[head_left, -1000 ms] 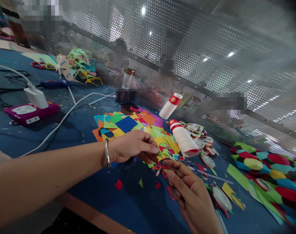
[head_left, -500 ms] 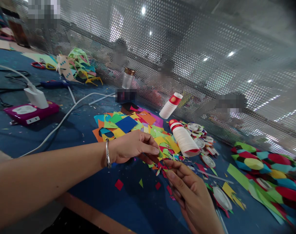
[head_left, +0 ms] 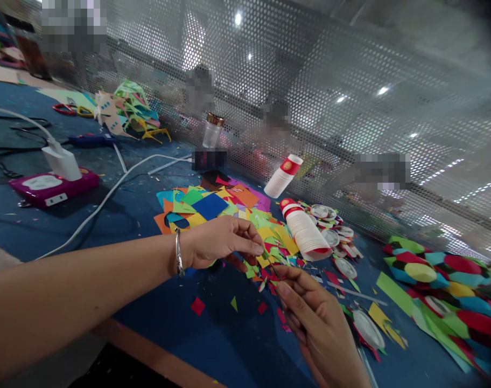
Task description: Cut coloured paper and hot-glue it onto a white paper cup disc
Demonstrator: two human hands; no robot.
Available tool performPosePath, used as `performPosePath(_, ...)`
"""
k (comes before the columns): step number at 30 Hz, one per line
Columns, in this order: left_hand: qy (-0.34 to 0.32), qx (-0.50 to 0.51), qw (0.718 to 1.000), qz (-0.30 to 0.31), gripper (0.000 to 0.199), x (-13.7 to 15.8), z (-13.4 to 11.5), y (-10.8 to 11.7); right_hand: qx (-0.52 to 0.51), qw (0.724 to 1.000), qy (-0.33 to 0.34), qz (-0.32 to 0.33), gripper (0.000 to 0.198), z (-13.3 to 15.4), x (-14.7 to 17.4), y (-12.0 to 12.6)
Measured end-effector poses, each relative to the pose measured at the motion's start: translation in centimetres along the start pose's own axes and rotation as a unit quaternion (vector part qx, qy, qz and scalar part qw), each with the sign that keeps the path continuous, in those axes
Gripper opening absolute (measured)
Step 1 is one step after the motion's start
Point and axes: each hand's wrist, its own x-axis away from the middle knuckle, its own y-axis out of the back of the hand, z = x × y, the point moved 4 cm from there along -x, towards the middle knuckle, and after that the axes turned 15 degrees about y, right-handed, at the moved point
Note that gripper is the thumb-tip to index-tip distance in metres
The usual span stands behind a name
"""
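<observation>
My left hand (head_left: pixel 223 242), with a silver bangle at the wrist, is closed in a pinch. A small greenish bit shows at its fingertips, too small to name. Close by on the right, my right hand (head_left: pixel 310 307) is closed, thumb against fingers, on a thin dark piece that points toward the left fingertips. Its kind cannot be made out. Both hands are above the table, over a heap of coloured paper scraps (head_left: pixel 269 250). A blue paper square (head_left: pixel 210 206) lies on the pile behind the left hand.
Stacked paper cups (head_left: pixel 306 231) lie behind the right hand, and another cup stack (head_left: pixel 283 177) leans farther back. Cut cup pieces (head_left: pixel 369 328) and patterned paper work (head_left: pixel 451 280) lie right. A purple power strip (head_left: pixel 71 188) with a white cable is left. A perforated screen (head_left: pixel 318 91) stands behind.
My left fingers have shifted slightly, and the greenish bit at their tips shows a little more. My right hand is almost unmoved.
</observation>
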Motion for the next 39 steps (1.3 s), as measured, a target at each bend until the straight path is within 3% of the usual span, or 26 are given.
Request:
performPosePath(14, 0.010, 0.021, 1.000, 0.000, 0.015, -0.06, -0.09, -0.06, 0.013, 1.000, 0.009, -0.003, 0.041, 0.21, 0.09, -0.17)
performPosePath(22, 0.023, 0.028, 0.999, -0.001, 0.032, 0.32, 0.00, -0.54, 0.009, 1.000, 0.011, -0.003, 0.043, 0.00, -0.06, -0.13)
performPosePath(39, 0.019, 0.023, 0.999, 0.010, 0.026, 0.13, 0.13, -0.52, 0.014, 1.000, 0.010, 0.020, 0.041, -0.35, -0.09, 0.23)
